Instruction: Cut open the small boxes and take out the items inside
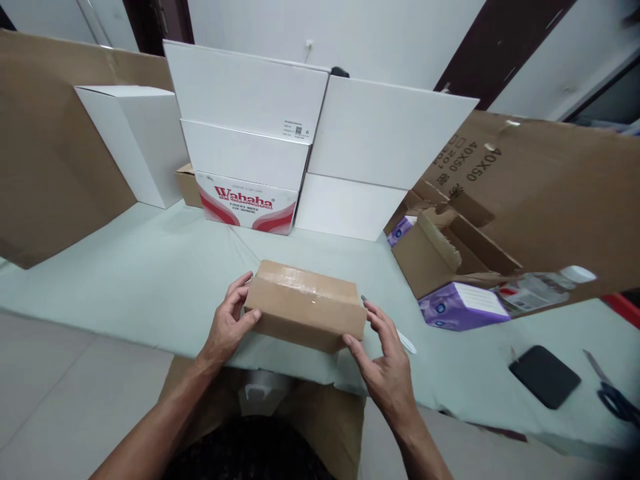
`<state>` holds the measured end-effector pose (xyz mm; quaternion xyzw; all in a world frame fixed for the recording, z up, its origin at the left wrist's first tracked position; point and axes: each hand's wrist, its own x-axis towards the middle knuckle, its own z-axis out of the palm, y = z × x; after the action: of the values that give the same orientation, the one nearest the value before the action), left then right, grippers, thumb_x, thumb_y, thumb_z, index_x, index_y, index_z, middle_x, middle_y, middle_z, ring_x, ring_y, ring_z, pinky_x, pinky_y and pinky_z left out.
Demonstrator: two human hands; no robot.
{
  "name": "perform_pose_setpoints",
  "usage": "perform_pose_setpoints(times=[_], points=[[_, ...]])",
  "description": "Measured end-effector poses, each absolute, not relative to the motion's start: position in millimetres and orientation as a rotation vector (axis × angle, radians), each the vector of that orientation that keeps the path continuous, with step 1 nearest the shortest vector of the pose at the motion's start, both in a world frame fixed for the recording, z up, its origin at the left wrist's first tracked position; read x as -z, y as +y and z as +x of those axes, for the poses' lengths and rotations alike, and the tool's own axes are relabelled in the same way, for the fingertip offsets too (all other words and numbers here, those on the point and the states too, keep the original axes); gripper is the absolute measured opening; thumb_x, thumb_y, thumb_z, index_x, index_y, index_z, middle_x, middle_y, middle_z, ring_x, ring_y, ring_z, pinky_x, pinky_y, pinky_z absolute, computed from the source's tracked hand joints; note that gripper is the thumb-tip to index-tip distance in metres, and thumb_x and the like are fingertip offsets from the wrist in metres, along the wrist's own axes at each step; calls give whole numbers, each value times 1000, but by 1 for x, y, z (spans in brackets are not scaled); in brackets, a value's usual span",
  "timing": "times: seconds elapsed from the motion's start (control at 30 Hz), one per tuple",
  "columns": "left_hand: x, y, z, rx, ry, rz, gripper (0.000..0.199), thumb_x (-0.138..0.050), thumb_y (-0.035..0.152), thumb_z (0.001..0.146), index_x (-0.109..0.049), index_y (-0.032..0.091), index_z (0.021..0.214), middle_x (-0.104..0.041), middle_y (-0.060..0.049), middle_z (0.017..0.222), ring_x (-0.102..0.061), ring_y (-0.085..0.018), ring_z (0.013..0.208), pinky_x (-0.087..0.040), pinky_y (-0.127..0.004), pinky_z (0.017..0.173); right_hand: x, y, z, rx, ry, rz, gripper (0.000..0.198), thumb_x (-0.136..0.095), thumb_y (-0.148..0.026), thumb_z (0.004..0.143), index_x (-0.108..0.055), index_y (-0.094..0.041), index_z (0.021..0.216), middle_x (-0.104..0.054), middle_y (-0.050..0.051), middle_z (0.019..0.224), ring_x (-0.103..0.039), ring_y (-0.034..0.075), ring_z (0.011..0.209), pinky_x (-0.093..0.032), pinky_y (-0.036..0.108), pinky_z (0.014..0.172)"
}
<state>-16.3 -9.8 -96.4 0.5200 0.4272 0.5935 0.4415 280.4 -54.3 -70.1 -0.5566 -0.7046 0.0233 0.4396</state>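
A small brown cardboard box point(305, 320), with clear tape along its top, is at the front middle of the table. My left hand point(227, 323) grips its left end, thumb on the near face and fingers on the end. At the other end my right hand point(385, 353) has its thumb on the near lower corner and its fingers by the right side. I cannot tell whether the box rests on the table or is slightly raised. A thin white object point(407, 343) lies partly hidden behind my right hand; its kind is unclear.
A green cloth covers the table point(150, 267). White cartons point(250, 207) and a tall white box point(135, 143) stand behind. To the right are an open cardboard box point(425, 257), a purple-and-white box point(463, 308), a plastic bottle point(540, 290), a black flat object point(545, 375) and scissors point(613, 397).
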Motion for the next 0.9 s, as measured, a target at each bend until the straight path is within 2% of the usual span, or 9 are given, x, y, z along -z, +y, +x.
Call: perform_pose_setpoints(times=[0.1, 0.2, 0.3, 0.37, 0.5, 0.63, 0.77, 0.9], points=[[93, -10, -17, -1452, 1033, 1358, 29, -78, 46, 81, -68, 19, 87, -40, -19, 164, -36, -40, 154, -32, -54, 123, 77, -60, 270, -84, -1646, -1276, 13, -61, -25, 96, -60, -26, 109, -61, 13, 142, -61, 29, 131, -52, 52, 104], [89, -11, -26, -1359, 890, 1319, 34, -81, 52, 74, -71, 20, 82, -37, -15, 168, -32, -43, 155, -31, -57, 123, 83, -68, 265, -15, -1647, -1234, 12, -55, -17, 94, -59, -27, 99, -58, 11, 141, -60, 30, 130, -53, 52, 100], [84, -12, -37, -1298, 737, 1186, 46, -70, 64, 75, -76, 21, 89, -37, -12, 169, -32, -46, 155, -34, -61, 120, 88, -72, 263, 34, -1664, -1254, 9, -58, -19, 93, -59, -27, 96, -59, 11, 137, -62, 30, 125, -56, 52, 95], [82, -12, -40, -1269, 759, 1224, 49, -63, 65, 79, -77, 20, 93, -38, -12, 168, -32, -46, 155, -35, -62, 120, 89, -73, 262, 43, -1674, -1273, 7, -58, -21, 93, -58, -27, 95, -61, 12, 134, -64, 29, 122, -57, 52, 93], [79, -11, -37, -1184, 982, 1554, 37, -74, 49, 79, -78, 21, 102, -31, -12, 171, -27, -43, 158, -26, -58, 126, 86, -71, 266, 48, -1731, -1277, 10, -53, -19, 96, -57, -27, 92, -67, 12, 130, -66, 28, 122, -58, 50, 93], [80, -13, -35, -1140, 1061, 1686, 37, -71, 46, 84, -76, 20, 110, -28, -14, 172, -28, -42, 157, -31, -58, 124, 71, -74, 284, -114, -1851, -1201, 23, -44, -16, 101, -63, -28, 97, -73, 10, 127, -67, 25, 123, -56, 48, 100], [85, -14, -36, -1151, 1074, 1732, 37, -70, 43, 85, -75, 21, 114, -27, -15, 172, -26, -42, 158, -31, -58, 124, 47, -75, 303, -320, -1864, -1350, 25, -48, -30, 104, -73, -28, 104, -70, 10, 133, -65, 25, 126, -54, 44, 104], [88, -14, -36, -1192, 1083, 1756, 38, -70, 42, 85, -75, 21, 116, -26, -14, 172, -27, -42, 158, -29, -59, 125, 32, -57, 299, -335, -1910, -1492, 36, -53, -51, 100, -78, -29, 114, -54, 11, 154, -51, 32, 142, -46, 53, 113]])
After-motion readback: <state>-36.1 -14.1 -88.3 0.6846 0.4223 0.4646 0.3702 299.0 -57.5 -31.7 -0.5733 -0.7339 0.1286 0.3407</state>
